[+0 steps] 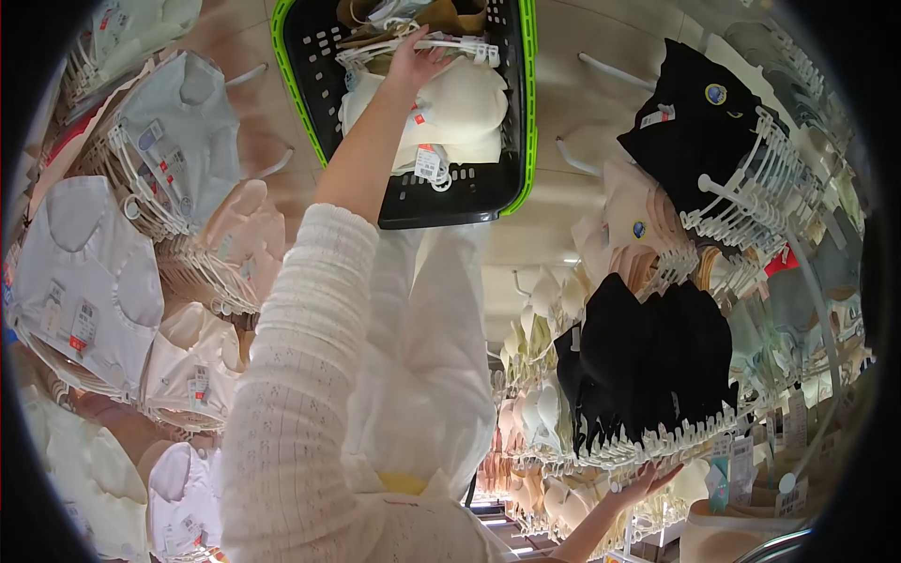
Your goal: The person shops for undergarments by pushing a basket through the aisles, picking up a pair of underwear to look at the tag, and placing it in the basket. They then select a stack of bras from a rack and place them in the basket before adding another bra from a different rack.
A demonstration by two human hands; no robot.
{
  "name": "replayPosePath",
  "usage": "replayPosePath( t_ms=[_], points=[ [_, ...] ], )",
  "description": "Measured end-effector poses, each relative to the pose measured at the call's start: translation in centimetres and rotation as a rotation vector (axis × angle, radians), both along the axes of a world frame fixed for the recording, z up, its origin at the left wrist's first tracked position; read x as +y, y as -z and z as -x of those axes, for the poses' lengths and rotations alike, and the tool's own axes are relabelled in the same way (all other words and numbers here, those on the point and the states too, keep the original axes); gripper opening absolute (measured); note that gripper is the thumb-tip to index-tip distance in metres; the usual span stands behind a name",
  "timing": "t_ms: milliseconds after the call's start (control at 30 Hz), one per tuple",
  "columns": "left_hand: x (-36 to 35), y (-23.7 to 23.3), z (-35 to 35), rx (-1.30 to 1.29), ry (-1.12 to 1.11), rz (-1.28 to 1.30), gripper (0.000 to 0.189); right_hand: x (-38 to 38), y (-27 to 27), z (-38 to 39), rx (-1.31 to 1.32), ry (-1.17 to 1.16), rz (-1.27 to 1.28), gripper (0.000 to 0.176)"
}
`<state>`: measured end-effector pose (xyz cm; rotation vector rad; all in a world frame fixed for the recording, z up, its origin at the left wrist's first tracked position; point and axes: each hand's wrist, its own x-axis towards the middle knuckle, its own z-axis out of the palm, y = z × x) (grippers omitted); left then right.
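At the top of the head view, my left hand [413, 68] reaches into a black shopping basket [450, 202] with a bright green rim. Its fingers are around white plastic hangers [465, 47] that carry cream-coloured bras [465, 108]. A white price tag [428, 163] with a red mark hangs from the bras. At the lower right, my right hand [643, 485] is held out with its fingers apart. It is beside a row of white hangers [648, 441] bearing black bras [648, 352], holding nothing I can see.
Racks of pale undergarments [84, 281] line the left side, several with tags. On the right hang a black garment [690, 122] and beige ones [643, 220]. Metal rack prongs [615, 70] stick out over the tiled floor [587, 122]. My white trousers [422, 347] reach up to the basket.
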<state>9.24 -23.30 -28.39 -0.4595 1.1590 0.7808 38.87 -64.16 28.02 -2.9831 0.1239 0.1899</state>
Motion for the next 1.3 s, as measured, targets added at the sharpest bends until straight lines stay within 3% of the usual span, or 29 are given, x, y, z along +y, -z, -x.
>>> replayPosePath(
  t_ms=[233, 333, 533, 600, 667, 733, 833, 900, 967, 1033, 1133, 1300],
  points=[
    [-1.9, 1.3, 0.2, 0.129, 0.090, -0.064, 0.034, 1.8, 0.8, 1.2, -0.033, -0.042, -0.095, 0.059],
    [-1.9, 1.6, 0.0, 0.118, 0.049, 0.020, 0.029, 2.1, 0.9, 1.2, -0.033, -0.034, -0.138, 0.060],
    [-1.0, 2.6, -1.0, 0.103, 0.062, -0.049, 0.019, 2.2, 0.7, 1.3, -0.002, 0.001, -0.098, 0.060],
    [-0.7, 2.6, -0.9, 0.067, -0.013, -0.093, 0.016, 3.3, 1.1, 1.7, -0.068, 0.044, 0.041, 0.059],
    [-1.3, 7.3, 0.9, -0.012, -0.065, -0.100, 0.015, 2.4, 1.0, 1.4, -0.050, 0.022, -0.010, 0.058],
    [-2.0, 7.2, 1.3, -0.089, -0.121, -0.108, 0.015, 1.8, 0.6, 1.0, -0.032, 0.000, -0.062, 0.058],
    [-2.4, 4.6, 0.5, 0.062, 0.041, -0.080, 0.018, 1.6, 0.8, 1.0, -0.040, 0.017, -0.047, 0.057],
    [-2.9, 6.8, 1.4, 0.007, 0.024, -0.081, 0.020, 1.8, 0.8, 1.1, -0.023, 0.026, -0.161, 0.058],
    [-3.1, 7.3, 1.5, -0.050, 0.003, -0.087, 0.021, 2.3, 0.7, 1.3, -0.028, 0.029, -0.120, 0.058],
    [-3.1, 6.6, 0.9, 0.077, 0.118, -0.204, 0.026, 2.6, 0.8, 1.5, -0.030, 0.031, -0.081, 0.058],
    [-2.3, 6.3, 0.2, 0.188, 0.207, -0.186, 0.031, 2.3, 0.8, 1.4, -0.012, 0.037, -0.142, 0.058],
    [-2.0, 5.7, -1.9, 0.405, 0.191, -0.204, 0.026, 2.4, 0.8, 1.6, 0.016, -0.036, -0.155, 0.057]
  ],
)
